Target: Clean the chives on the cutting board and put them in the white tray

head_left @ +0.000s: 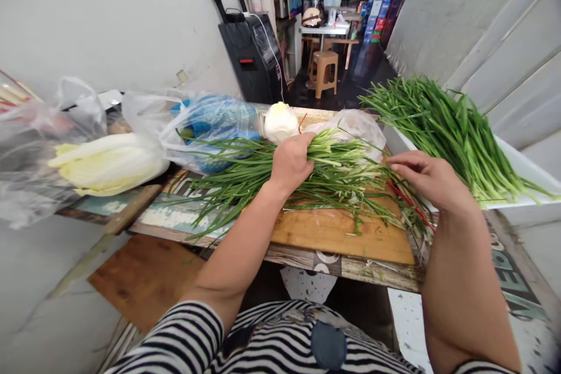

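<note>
My left hand (293, 159) is closed round a bunch of garlic chives (245, 166), their green leaves pointing left and their pale stem ends to the right. Beneath them lies a wooden cutting board (337, 236) strewn with loose leaves and trimmings. Close to the stem ends, my right hand (423, 175) has thumb and forefinger drawn together in a pinch; anything between the fingertips is too small to name. Just below that hand a red strip (409, 204) lies among scraps. More chives (456, 134) are heaped in a white foam box (519, 160) on the right.
Left of the board are a napa cabbage (114, 163), a knife-like wooden-handled tool (131, 210) and plastic bags (210, 123). A white vegetable (280, 121) and a clear bag (359, 128) sit behind the bunch. Beyond the table stand a black speaker (254, 58) and a stool (324, 73).
</note>
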`<move>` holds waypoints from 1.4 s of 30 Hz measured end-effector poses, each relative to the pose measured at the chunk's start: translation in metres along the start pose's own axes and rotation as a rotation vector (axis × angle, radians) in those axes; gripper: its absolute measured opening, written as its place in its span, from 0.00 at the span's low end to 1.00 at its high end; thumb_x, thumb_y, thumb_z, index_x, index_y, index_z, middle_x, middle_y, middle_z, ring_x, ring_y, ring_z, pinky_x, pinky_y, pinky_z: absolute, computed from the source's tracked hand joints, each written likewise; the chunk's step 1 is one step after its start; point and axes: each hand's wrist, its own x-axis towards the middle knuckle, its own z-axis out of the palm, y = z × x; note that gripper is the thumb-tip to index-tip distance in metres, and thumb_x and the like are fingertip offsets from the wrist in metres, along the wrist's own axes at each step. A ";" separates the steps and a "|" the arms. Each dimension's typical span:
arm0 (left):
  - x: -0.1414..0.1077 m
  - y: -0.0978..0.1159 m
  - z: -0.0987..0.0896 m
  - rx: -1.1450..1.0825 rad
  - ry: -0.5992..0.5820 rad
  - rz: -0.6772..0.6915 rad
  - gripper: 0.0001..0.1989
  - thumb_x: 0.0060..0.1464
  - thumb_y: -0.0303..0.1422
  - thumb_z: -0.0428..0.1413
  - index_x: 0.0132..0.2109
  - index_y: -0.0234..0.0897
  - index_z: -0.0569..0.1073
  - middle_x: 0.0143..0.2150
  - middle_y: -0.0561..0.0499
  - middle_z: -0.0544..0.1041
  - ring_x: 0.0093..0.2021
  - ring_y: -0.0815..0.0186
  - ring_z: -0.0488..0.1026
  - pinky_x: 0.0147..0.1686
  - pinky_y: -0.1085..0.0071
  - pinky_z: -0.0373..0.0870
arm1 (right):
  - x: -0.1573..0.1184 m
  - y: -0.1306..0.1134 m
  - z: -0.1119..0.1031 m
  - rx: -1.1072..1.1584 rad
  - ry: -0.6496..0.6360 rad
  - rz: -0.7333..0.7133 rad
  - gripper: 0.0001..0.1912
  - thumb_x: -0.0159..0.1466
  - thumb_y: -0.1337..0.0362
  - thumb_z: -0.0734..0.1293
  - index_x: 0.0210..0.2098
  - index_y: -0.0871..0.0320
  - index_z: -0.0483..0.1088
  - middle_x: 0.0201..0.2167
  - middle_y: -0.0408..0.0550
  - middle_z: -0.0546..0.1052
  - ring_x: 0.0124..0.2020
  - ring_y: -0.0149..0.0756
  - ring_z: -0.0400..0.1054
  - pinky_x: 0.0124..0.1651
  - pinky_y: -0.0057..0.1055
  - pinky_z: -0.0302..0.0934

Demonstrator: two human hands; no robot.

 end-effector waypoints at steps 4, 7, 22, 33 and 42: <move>0.000 0.000 0.000 0.009 -0.004 0.002 0.22 0.48 0.25 0.51 0.51 0.32 0.74 0.46 0.44 0.80 0.47 0.57 0.76 0.48 0.64 0.73 | -0.004 -0.004 0.001 -0.060 0.063 -0.046 0.18 0.59 0.51 0.67 0.38 0.57 0.80 0.33 0.51 0.76 0.30 0.37 0.67 0.38 0.37 0.63; -0.001 0.001 0.000 0.020 -0.015 -0.001 0.21 0.48 0.25 0.51 0.51 0.31 0.75 0.46 0.43 0.80 0.47 0.56 0.77 0.48 0.64 0.73 | -0.005 -0.002 0.006 -0.123 -0.291 -0.086 0.13 0.60 0.55 0.66 0.33 0.54 0.80 0.32 0.47 0.79 0.33 0.37 0.71 0.38 0.33 0.63; -0.001 0.004 -0.001 -0.012 -0.044 -0.029 0.23 0.48 0.23 0.52 0.52 0.32 0.74 0.47 0.42 0.80 0.49 0.55 0.76 0.49 0.62 0.73 | -0.006 -0.013 0.000 0.071 0.023 0.102 0.14 0.58 0.52 0.67 0.33 0.56 0.75 0.28 0.46 0.77 0.26 0.34 0.66 0.32 0.31 0.60; 0.000 0.005 -0.001 0.008 -0.039 -0.038 0.22 0.47 0.23 0.52 0.51 0.32 0.75 0.46 0.42 0.80 0.47 0.55 0.76 0.48 0.62 0.73 | -0.002 -0.023 0.037 -0.347 -0.066 -0.268 0.25 0.68 0.54 0.58 0.58 0.61 0.70 0.59 0.60 0.72 0.59 0.50 0.67 0.63 0.47 0.59; 0.000 0.007 -0.002 -0.005 -0.042 -0.060 0.23 0.46 0.22 0.52 0.50 0.33 0.74 0.46 0.43 0.80 0.47 0.56 0.76 0.49 0.62 0.73 | -0.034 -0.050 0.083 -0.460 -0.515 -0.288 0.32 0.70 0.49 0.55 0.68 0.58 0.59 0.71 0.62 0.53 0.70 0.59 0.50 0.66 0.59 0.52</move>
